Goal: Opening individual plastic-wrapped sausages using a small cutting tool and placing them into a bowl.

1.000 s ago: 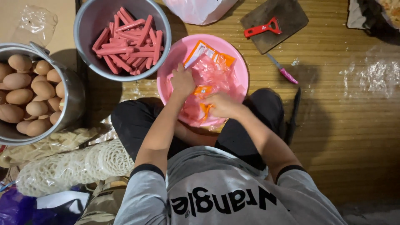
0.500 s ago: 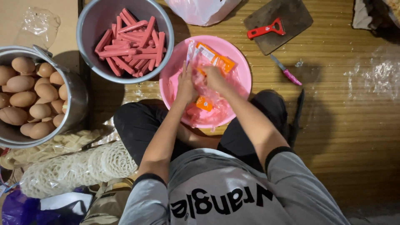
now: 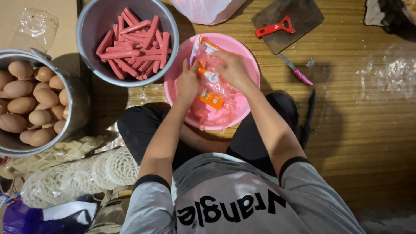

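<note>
Both hands work over a pink basin (image 3: 249, 73) set on the floor between the person's knees. Left hand (image 3: 187, 82) is closed on the near edge of a clear plastic sausage packet (image 3: 209, 76) with orange and white print; right hand (image 3: 232, 69) is curled over the packet's far end, fingers bent around it. The picture does not show whether the packet is torn open.

Handling, as judged: packet is thin film, light, soft, likely slick; the sausages inside would be limp and easily squashed. Best gripped at the film's ends or seam, not across the middle.

Beyond the left hand: a grey metal pot (image 3: 93, 39) holding red sausage sticks (image 3: 132, 41). Further out on that side, a metal pot of brown eggs (image 3: 28, 97). Nearer the body, a pile of pale net sleeves (image 3: 73, 173).

Beyond the right hand: a dark cutting board (image 3: 303, 17) with a red peeler (image 3: 274, 28) on it, and a pink-handled knife (image 3: 297, 70) just beside the board.

Floor (image 3: 368, 130) is a woven bamboo-look mat, lit warm; scraps of clear film lie well out to the right.
</note>
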